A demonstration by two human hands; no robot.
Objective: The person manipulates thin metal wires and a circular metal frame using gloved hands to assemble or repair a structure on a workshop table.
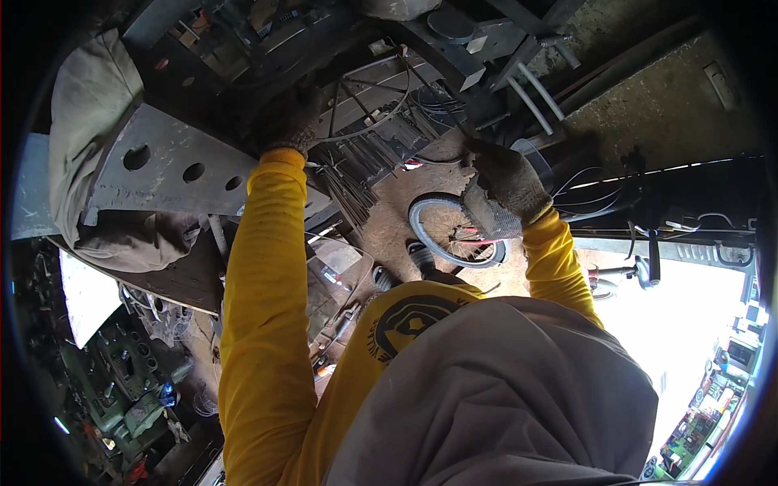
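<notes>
My right hand (512,180) wears a knitted work glove and is raised right of centre. Its fingers close on the end of a thin dark metal rod (433,95), which slants up and left. My left hand (285,121), also gloved, reaches into deep shadow beside a dark metal structure; its fingers are lost in the dark. Between the hands is a thin frame of bent rods with a curved wire (387,118). Beneath it lie many narrow metal strips (381,150). A grey mesh piece (489,212) shows just below my right hand.
A grey steel beam with round holes (166,166) runs left of my left forearm, with a cloth (93,121) over its end. A bicycle wheel (417,220) stands below my right hand. My feet (421,257) are on the dirt floor. Machinery (121,373) fills the lower left.
</notes>
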